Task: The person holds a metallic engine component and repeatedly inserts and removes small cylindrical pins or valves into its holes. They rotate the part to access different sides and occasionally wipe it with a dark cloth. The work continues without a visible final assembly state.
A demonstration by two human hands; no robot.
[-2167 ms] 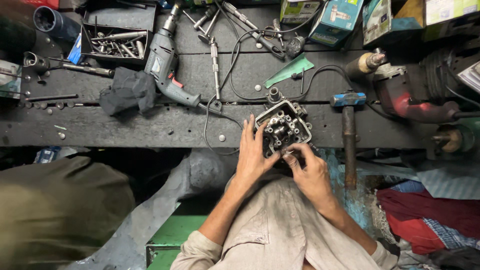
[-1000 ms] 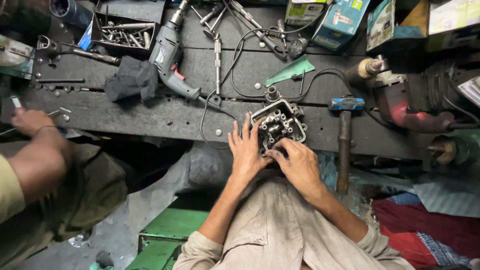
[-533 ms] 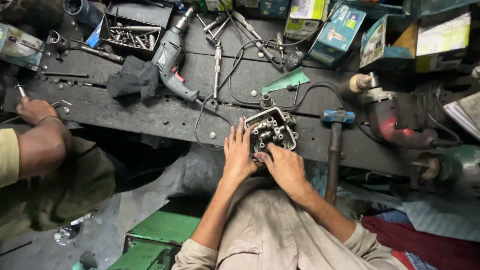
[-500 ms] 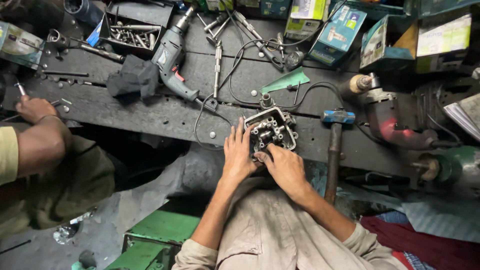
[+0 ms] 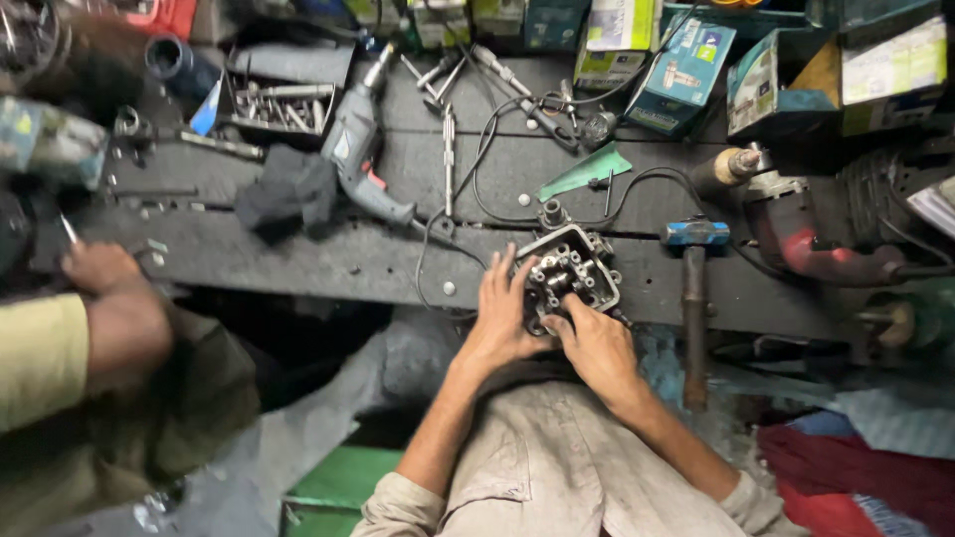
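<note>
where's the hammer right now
In the head view, the hammer lies on the dark workbench, just right of the metal engine part under both hands.

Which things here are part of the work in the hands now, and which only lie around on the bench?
In hand:
left hand
right hand
metal engine part

Lying about:
electric drill
hammer
black rag
tray of bolts
cardboard boxes

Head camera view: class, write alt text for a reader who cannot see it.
Both hands, left hand and right hand, grip a metal engine part at the edge of a dark workbench. An electric drill and hammer lie nearby; another person's hand rests at left.
</note>
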